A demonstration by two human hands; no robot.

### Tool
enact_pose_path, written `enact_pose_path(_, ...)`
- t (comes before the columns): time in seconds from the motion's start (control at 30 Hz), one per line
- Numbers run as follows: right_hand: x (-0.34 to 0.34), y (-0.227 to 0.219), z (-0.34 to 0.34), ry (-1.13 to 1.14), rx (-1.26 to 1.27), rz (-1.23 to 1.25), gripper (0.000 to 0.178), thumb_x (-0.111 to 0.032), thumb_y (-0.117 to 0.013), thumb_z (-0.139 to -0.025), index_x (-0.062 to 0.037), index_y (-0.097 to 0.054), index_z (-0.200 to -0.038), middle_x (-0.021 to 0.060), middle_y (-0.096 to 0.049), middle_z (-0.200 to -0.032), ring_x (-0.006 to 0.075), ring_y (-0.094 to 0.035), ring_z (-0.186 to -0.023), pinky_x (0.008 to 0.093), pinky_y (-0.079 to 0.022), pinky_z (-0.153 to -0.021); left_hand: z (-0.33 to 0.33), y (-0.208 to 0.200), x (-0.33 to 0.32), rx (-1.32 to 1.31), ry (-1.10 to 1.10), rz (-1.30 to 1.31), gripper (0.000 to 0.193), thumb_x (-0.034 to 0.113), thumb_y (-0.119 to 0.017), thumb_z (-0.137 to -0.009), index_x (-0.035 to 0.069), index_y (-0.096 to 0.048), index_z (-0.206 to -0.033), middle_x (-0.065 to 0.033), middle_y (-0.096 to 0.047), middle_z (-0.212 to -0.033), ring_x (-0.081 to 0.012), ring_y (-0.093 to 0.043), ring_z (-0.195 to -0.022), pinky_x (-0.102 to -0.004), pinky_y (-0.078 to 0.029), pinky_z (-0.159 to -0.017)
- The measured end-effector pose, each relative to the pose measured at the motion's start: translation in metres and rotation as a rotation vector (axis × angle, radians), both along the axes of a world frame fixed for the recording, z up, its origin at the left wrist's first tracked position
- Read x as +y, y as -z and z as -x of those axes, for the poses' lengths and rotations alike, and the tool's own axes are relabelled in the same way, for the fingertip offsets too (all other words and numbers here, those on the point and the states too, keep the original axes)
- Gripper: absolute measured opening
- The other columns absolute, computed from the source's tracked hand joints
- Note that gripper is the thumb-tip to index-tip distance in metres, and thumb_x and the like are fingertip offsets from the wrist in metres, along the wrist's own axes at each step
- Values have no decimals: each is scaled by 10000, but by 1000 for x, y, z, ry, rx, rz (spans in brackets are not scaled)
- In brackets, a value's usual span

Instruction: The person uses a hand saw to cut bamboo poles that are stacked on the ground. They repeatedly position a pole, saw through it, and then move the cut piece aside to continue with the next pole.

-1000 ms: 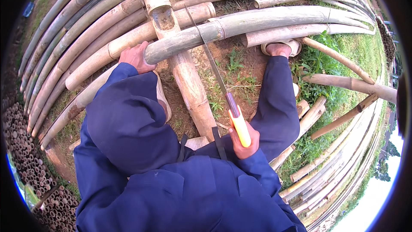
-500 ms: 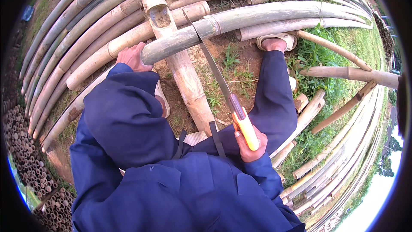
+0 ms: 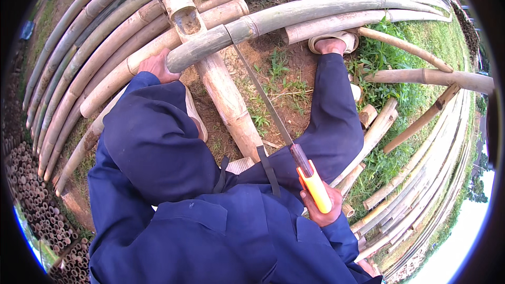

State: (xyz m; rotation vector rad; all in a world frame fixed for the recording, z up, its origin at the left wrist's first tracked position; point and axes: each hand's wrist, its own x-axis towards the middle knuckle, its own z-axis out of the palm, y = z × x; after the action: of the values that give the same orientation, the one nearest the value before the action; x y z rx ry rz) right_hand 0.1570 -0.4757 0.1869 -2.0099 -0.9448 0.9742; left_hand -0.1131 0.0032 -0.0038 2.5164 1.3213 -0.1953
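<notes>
OK, R hand [image 3: 322, 209] is gripping the saw [image 3: 276, 117] by its orange-yellow handle [image 3: 317, 193], fingers closing snugly round it. Blade [image 3: 258, 86] is slanting up-L, far end lying across the grey-green pole [image 3: 297, 12]. Pole's resting crosswise over the notched log [image 3: 226, 94], saw meeting it just R of there. L hand [image 3: 157, 67] is bracing the pole's L end; fingertips are mostly hiding behind it, so can't tell if they're clamping or just pressing. Log's running out btwn the legs, notch showing past the pole. More poles [image 3: 121, 37] are lining up on the L; grass [image 3: 389, 47] is growing beyond the R shoe [image 3: 350, 42].
</notes>
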Motion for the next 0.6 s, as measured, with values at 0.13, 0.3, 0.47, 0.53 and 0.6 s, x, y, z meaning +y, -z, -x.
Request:
enact_pose_path(0.13,-47,-59,-11,156,-34,101,286,4,-731,-848,32,-738,-1132,92,-722,-795,172,-690,-668,323,-530,-648,-8,-5,5,79,-2,47,718,471,-795,-673,104,-616,-1264,-260,-742,-1038,-429,-723,-1002,-521,-558,-901)
enact_pose_path(0.3,-66,-83,-26,218,-12,126,380,-36,-751,-865,67,-707,-1228,125,-770,-928,183,-727,-813,290,-549,-760,1,-3,11,-18,6,74,779,469,-795,-651,114,-623,-1323,-221,-752,-1059,-413,-723,-1018,-516,-559,-898)
enact_pose_path(0.47,-18,-56,-10,212,102,-83,413,43,-719,-892,105,-652,-1295,189,-749,-1141,241,-732,-1052,355,-557,-971,3,9,-17,6,36,-87,728,487,-834,-651,99,-586,-1214,-183,-733,-1094,-393,-708,-1003,-486,-542,-900)
enact_pose_path(0.53,2,-43,-4,218,181,-123,422,89,-694,-896,120,-627,-1311,195,-731,-1166,258,-723,-1077,376,-556,-1003,11,12,-31,-55,51,-185,728,523,-836,-660,103,-577,-1194,-167,-727,-1078,-390,-702,-985,-484,-537,-883)
enact_pose_path(0.6,13,-34,-1,256,221,-131,391,94,-694,-896,125,-631,-1280,179,-726,-1123,247,-718,-1049,385,-562,-998,9,10,-37,-88,81,-175,726,539,-844,-662,104,-573,-1176,-156,-722,-1062,-392,-695,-973,-484,-530,-866)
